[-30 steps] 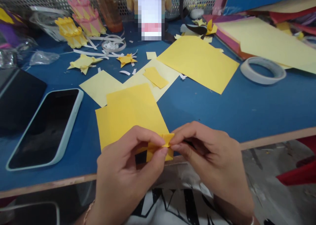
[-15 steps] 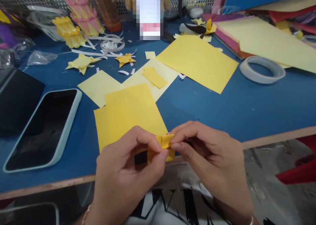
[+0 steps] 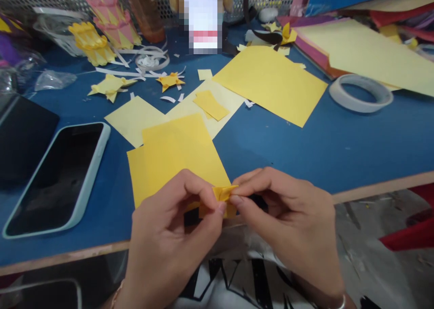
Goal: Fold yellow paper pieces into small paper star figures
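A small folded piece of yellow paper [image 3: 224, 193] is pinched between both hands at the table's front edge. My left hand [image 3: 176, 232] grips its left side between thumb and forefinger. At its right end, my right hand [image 3: 285, 223] pinches it with thumb and fingertips. Part of the folded paper hangs below the fingers, and its lower side is partly hidden by them. Just beyond my left hand lie overlapping yellow sheets [image 3: 176, 151], with a pale yellow sheet [image 3: 134, 119] behind them.
A phone [image 3: 57, 178] lies at left. A tape roll [image 3: 361, 94] sits at right beside stacked coloured paper [image 3: 366, 51]. Farther back are folded paper stars [image 3: 111, 86], white strips, a pink and yellow paper model [image 3: 113, 20] and a lit, blurred screen [image 3: 203, 15].
The upper flap of the folded yellow paper is now bent over more, showing a slanted crease. Both hands keep their pinch and have barely moved.
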### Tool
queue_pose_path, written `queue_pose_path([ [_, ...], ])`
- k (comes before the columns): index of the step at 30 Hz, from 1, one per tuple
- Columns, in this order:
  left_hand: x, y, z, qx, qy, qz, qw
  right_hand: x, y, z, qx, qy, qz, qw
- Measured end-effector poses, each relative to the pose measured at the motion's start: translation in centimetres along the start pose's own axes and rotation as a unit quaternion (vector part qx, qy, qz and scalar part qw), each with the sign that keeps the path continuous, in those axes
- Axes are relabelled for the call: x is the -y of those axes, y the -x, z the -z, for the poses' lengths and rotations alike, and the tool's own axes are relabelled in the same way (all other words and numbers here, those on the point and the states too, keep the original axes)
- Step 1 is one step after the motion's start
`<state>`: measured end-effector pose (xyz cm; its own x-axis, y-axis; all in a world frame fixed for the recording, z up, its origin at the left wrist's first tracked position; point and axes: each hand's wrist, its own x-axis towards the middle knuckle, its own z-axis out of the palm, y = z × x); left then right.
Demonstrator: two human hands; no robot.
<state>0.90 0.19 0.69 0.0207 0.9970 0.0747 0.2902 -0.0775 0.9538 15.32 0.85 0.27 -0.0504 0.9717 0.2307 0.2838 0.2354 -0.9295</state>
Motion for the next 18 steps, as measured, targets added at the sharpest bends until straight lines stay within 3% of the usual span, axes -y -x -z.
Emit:
queue_pose_path([
  [7,-0.01,0.09,0.19,0.024,-0.022,-0.015,0.999,0.15,-0.01,-0.32,-0.016,0.012,-0.002,1.000],
  [14,-0.02,-0.38,0.49,0.071,-0.042,-0.053,0.995,0.11,0.15,-0.24,0.012,0.021,-0.008,1.000],
  [18,-0.24,-0.37,0.35,0.055,-0.034,-0.042,0.997,0.18,0.21,-0.09,0.011,0.035,0.004,0.999],
])
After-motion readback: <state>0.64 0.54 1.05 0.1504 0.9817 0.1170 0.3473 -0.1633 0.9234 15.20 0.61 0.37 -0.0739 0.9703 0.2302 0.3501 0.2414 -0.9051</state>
